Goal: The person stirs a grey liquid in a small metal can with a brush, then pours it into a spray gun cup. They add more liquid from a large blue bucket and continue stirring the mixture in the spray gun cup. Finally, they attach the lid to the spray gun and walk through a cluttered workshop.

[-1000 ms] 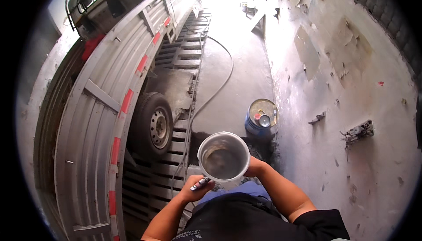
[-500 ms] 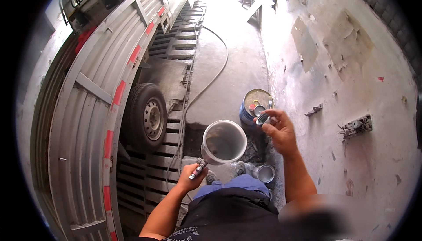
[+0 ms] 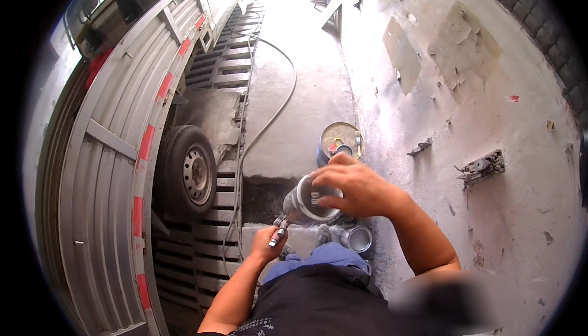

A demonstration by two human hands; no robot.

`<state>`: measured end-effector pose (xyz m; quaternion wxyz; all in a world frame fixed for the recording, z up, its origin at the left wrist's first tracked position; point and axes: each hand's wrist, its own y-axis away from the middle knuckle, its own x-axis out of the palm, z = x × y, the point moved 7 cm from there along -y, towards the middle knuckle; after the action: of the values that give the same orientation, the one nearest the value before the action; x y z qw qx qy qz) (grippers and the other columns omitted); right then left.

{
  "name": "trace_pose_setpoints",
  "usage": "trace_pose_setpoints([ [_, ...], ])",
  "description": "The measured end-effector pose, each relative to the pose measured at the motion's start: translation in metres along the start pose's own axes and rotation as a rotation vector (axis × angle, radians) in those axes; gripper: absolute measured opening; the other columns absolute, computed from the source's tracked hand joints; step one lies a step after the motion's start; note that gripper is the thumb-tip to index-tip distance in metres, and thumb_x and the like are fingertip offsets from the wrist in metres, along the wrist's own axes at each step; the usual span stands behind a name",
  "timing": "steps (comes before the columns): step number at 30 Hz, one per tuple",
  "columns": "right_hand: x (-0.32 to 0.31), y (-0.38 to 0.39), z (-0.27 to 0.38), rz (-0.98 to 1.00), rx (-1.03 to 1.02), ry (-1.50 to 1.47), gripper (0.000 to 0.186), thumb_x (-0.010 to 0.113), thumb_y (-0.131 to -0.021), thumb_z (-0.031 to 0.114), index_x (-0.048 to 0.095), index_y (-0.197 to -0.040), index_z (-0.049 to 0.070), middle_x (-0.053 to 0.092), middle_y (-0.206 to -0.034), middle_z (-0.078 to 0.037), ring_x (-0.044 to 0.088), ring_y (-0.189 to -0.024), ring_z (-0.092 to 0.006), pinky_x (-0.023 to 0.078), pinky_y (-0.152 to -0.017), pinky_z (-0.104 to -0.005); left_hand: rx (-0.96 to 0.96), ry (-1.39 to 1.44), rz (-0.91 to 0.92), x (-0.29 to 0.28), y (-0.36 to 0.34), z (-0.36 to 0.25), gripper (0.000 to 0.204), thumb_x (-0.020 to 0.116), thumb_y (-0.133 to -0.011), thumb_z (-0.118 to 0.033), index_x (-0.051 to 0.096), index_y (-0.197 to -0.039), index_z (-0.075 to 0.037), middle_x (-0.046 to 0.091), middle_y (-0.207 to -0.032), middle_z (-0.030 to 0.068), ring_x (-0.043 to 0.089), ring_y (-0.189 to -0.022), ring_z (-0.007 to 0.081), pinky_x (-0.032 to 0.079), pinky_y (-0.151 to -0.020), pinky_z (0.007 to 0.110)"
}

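Observation:
A spray gun (image 3: 279, 230) is gripped in my left hand (image 3: 265, 244), low in the middle, with its translucent cup (image 3: 295, 207) above it tilted, mouth toward the right. My right hand (image 3: 358, 189) is at the cup's mouth, fingers curved over a small silvery piece that is mostly hidden and that I cannot make out. Just beyond stands a blue drum (image 3: 321, 147) with small cans and a brush on top. A grey-filled open can (image 3: 356, 238) sits by my feet.
A truck's metal side (image 3: 104, 195) and wheel (image 3: 185, 173) line the left, beside a slatted floor grate (image 3: 220, 69). A hose (image 3: 269, 121) snakes along the floor. The peeling wall (image 3: 465, 109) on the right carries metal brackets (image 3: 482, 167).
My right hand came off the cup, appeared with a small round metal piece, then moved left onto the cup's mouth. The cup, upright earlier, is now tilted.

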<state>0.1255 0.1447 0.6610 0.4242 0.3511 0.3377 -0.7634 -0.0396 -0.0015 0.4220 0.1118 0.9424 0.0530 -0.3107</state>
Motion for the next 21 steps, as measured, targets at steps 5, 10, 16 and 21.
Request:
trace_pose_setpoints([
  [5,-0.035,0.035,-0.064,-0.471,0.407,-0.345,0.017,0.065,-0.085,0.008,0.062,-0.101,0.003,0.066,-0.091,-0.006,0.058,-0.075,-0.0101,0.046,-0.065,-0.0228,-0.079,0.010,-0.015,0.009,-0.007,0.019,0.026,0.066,-0.080,-0.025,0.058,-0.070,-0.002,0.060,-0.067,0.0204,0.060,-0.065,0.0395,0.045,-0.057,0.044],
  [10,0.012,0.121,-0.177,-0.862,0.751,-0.861,0.014,0.058,-0.092,0.013,0.059,-0.103,0.005,0.058,-0.078,-0.001,0.048,-0.061,-0.0054,0.039,-0.054,-0.0195,-0.083,0.112,-0.044,0.026,-0.024,0.030,0.029,0.066,-0.082,-0.025,0.057,-0.071,0.000,0.059,-0.063,0.0190,0.060,-0.057,0.0326,0.044,-0.054,0.040],
  [16,0.151,0.221,-0.253,-0.662,1.242,-1.077,0.018,0.055,-0.091,0.010,0.058,-0.107,0.003,0.060,-0.079,-0.002,0.051,-0.061,-0.0070,0.041,-0.053,-0.0207,-0.157,0.124,-0.096,0.041,-0.044,0.047,0.033,0.068,-0.083,-0.024,0.054,-0.065,0.000,0.056,-0.058,0.0152,0.051,-0.049,0.0213,0.042,-0.050,0.036],
  [21,0.232,0.273,-0.307,-0.512,1.365,-0.863,0.022,0.056,-0.086,0.006,0.058,-0.108,0.001,0.059,-0.081,-0.002,0.051,-0.062,-0.0087,0.040,-0.051,-0.0225,-0.103,0.163,-0.177,0.058,-0.066,0.046,0.034,0.069,-0.083,-0.023,0.051,-0.063,-0.001,0.056,-0.056,0.0136,0.048,-0.048,0.0174,0.041,-0.048,0.035],
])
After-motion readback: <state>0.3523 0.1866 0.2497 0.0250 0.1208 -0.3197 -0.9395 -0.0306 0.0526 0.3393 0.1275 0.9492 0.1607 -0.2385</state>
